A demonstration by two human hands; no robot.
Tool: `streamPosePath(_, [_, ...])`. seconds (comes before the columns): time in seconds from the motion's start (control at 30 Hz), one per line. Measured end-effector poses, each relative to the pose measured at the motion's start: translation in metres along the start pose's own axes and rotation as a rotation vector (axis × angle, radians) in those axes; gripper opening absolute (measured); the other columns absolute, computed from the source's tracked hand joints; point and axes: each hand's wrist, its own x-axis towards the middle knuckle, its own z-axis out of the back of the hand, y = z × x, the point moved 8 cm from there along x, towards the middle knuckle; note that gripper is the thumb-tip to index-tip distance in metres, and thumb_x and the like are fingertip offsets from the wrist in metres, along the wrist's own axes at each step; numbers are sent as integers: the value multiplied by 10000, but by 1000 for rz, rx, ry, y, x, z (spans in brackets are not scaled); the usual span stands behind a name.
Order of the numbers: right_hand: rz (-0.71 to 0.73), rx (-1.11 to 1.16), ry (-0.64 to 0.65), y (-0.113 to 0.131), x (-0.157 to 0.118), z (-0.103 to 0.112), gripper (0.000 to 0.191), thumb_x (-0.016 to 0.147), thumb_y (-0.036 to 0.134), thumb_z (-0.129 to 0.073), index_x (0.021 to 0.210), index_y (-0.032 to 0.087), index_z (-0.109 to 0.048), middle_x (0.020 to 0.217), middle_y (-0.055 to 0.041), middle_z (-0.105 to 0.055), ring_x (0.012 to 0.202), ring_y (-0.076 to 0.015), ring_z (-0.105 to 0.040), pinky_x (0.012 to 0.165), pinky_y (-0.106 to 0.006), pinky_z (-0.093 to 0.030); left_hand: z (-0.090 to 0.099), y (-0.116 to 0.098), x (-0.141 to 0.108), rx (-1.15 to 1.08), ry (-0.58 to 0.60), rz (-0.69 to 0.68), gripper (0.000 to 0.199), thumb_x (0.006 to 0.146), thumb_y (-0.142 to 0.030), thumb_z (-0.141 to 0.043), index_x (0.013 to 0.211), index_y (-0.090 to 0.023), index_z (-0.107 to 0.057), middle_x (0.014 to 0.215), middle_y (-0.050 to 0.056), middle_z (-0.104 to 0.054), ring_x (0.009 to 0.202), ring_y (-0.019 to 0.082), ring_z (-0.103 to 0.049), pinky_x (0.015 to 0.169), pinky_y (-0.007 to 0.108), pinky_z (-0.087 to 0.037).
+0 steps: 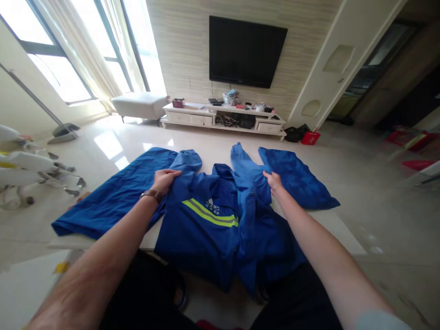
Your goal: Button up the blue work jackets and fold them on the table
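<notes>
A blue work jacket (202, 233) with a yellow-green and grey reflective stripe and white printed lettering spreads out in front of me, its lower part hanging over the near table edge. My left hand (165, 180) pinches it at the shoulder on the left, a brown watch strap on the wrist. On the other side, my right hand (272, 180) grips the lighter blue cloth near the right shoulder. Both sleeves point away from me. Folded blue cloth (120, 192) lies to the left, partly behind my left forearm. Another folded blue piece (299, 178) lies to the right.
The garments rest on a low white table (338, 229). Beyond it stand a white TV cabinet (192, 118) with small items on it and a grey-white bench (140, 105). A wheeled white chair base (37, 169) is at the left. A red box (310, 138) sits by the wall.
</notes>
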Motion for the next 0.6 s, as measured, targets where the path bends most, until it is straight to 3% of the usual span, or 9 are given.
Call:
streamPosePath(0.07, [-10, 46, -110, 9, 13, 37, 384, 802, 619, -566, 829, 237, -564, 804, -41, -715, 818, -211, -632, 780, -369, -537, 45, -20, 1, -57, -131, -68, 484, 678, -520, -809, 921, -115, -703, 736, 15, -686, 749, 164, -627, 800, 361, -560])
streamPosePath(0.17, [31, 102, -287, 18, 14, 115, 286, 778, 538, -635, 758, 267, -547, 848, -51, -699, 855, -226, -632, 769, -373, -529, 119, -35, -7, -104, -330, -181, 425, 660, -498, -832, 916, -179, -717, 769, -26, -694, 832, 171, -633, 915, 364, -540])
streamPosePath(0.23, [70, 112, -394, 14, -1, 168, 268, 729, 488, -683, 728, 253, -555, 811, -49, -664, 818, -227, -632, 720, -363, -522, 157, -26, -14, -45, -410, -166, 394, 647, -484, -830, 894, -196, -727, 755, -46, -693, 837, 187, -645, 917, 375, -550])
streamPosePath(0.3, [35, -6, -404, 1, -22, 203, 241, 673, 434, -699, 750, 228, -600, 764, -36, -641, 749, -213, -614, 693, -356, -514, 171, -7, -16, 209, -335, -75, 331, 676, -451, -799, 885, -202, -735, 766, -43, -701, 864, 203, -659, 912, 377, -556])
streamPosePath(0.37, [-54, -235, -329, -15, -45, 213, 225, 630, 373, -689, 767, 207, -627, 739, -34, -639, 729, -213, -602, 709, -367, -517, 163, 17, -13, 507, -145, 2, 248, 695, -405, -776, 826, -197, -739, 774, -6, -708, 907, 241, -671, 928, 386, -546])
streamPosePath(0.43, [-60, -431, -245, -17, -64, 200, 201, 626, 314, -657, 792, 203, -636, 814, -61, -668, 791, -233, -621, 759, -382, -525, 142, 34, -11, 682, 15, 26, 209, 692, -374, -763, 761, -178, -740, 786, 52, -709, 978, 305, -665, 962, 425, -524])
streamPosePath(0.5, [34, -515, -139, -1, -75, 165, 175, 664, 262, -614, 829, 218, -649, 966, -103, -692, 919, -262, -639, 822, -387, -527, 111, 35, -10, 779, 69, -55, 228, 689, -379, -758, 756, -161, -759, 920, 120, -725, 1129, 382, -607, 1016, 490, -486])
streamPosePath(0.6, [130, -525, 158, 23, -77, 87, 142, 693, 232, -652, 829, 260, -682, 1086, -125, -700, 1088, -302, -616, 921, -384, -514, 44, 14, -17, 956, 102, -371, 185, 702, -359, -750, 763, -188, -786, 1361, 136, -624, 1399, 454, -378, 1152, 586, -332])
